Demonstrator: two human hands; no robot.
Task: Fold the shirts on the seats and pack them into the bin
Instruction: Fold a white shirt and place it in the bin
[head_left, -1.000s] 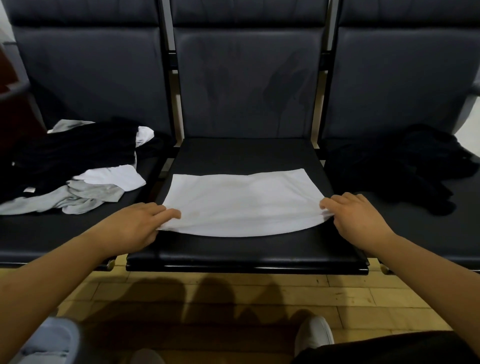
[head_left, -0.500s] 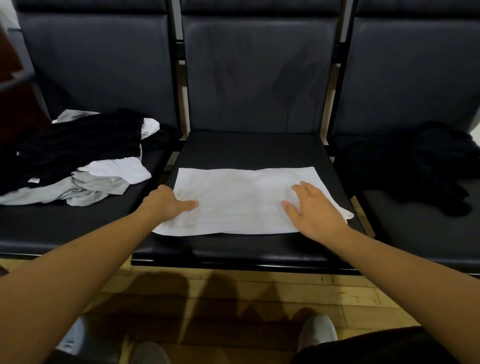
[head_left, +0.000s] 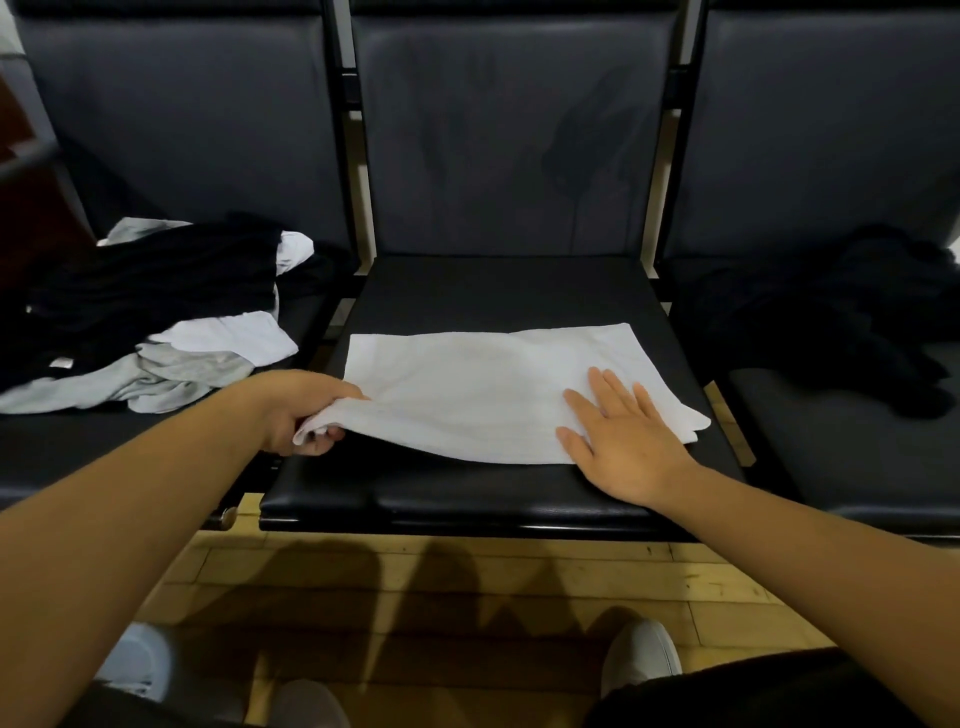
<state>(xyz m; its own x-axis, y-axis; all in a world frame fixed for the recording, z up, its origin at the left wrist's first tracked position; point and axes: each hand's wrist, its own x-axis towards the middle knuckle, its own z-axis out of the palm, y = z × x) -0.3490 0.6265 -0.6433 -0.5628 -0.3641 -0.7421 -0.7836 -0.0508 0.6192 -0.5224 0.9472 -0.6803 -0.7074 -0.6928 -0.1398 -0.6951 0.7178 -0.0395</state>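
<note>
White shirt (head_left: 483, 389), folded to a flat rectangle, lies on the middle seat (head_left: 457, 488). Left hand (head_left: 304, 415) grips its near left corner: thumb on top, fingers curled under, cloth bunched between them. From that grip the near edge lifts clear of the cushion and sags back down rightward, meeting the seat just short of the other hand. Right hand (head_left: 623, 431) lies flat on the shirt's right end, palm down, fingers straight and spread, holding nothing; heel of the palm sits at the near edge. Just right of that hand the shirt's near right corner pokes out. Left of the gripping hand, on the next seat, a loose heap of clothes (head_left: 156, 332): black, white and grey pieces, near the hand but apart from it. Well to the right of the flat hand, a dark bundle (head_left: 841, 317) on the third seat. Below both wrists, wooden floor (head_left: 519, 582) and pale shoes (head_left: 641, 657).
</note>
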